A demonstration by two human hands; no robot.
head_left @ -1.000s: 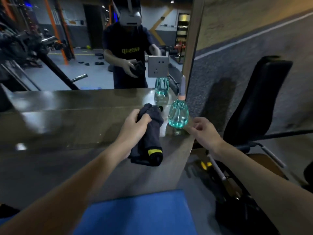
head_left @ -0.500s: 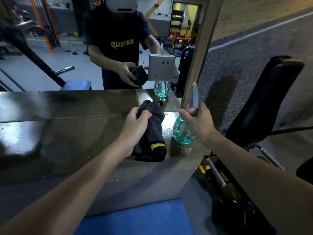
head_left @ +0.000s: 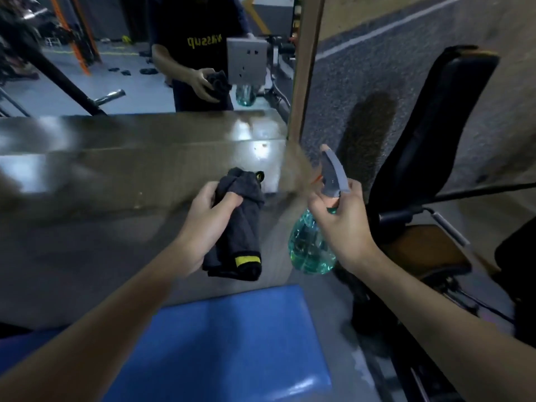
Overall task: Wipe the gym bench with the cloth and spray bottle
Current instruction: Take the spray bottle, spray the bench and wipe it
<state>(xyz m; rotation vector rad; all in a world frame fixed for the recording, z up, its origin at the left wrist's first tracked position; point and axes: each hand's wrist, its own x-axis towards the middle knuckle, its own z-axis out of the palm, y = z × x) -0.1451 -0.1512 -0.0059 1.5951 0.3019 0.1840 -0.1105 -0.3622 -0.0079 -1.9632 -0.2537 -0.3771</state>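
Head view, dim gym. I am looking down over both forearms.

- Left hand (head_left: 207, 216), just left of centre: fingers curled tight round a bunched dark cloth (head_left: 237, 227). The thumb presses into the folds. The cloth hangs down toward 6 o'clock, with a yellow tag (head_left: 247, 261) near its lower end.
- Right hand (head_left: 342, 224), at 3 o'clock of the cloth and close beside it without touching: wrapped round the neck of the spray bottle (head_left: 309, 252). I read the bottle as held in the air. Its teal, see-through body hangs below the hand, and the grey spray head (head_left: 333, 175) sticks up past the fingers, tipped toward 11 o'clock. I cannot tell whether a finger sits on the trigger.
- Ledge (head_left: 116, 181): a shiny, blurred band from 9 o'clock to centre, behind both hands.
- Mirror (head_left: 87, 76), at 11 to 12 o'clock above the ledge: it reflects a torso, a hand with the cloth, and the bottle. A grey socket plate (head_left: 246, 60) is fixed on the glass.
- Blue pad (head_left: 220, 338), at 6 o'clock below the hands.
- Black bench (head_left: 429, 117), at 2 to 3 o'clock: backrest raised steeply, brown seat (head_left: 426, 250) below it, well right of the bottle.

I cannot tell whether the blue pad or the black bench is the one to be wiped. Neither hand touches either.
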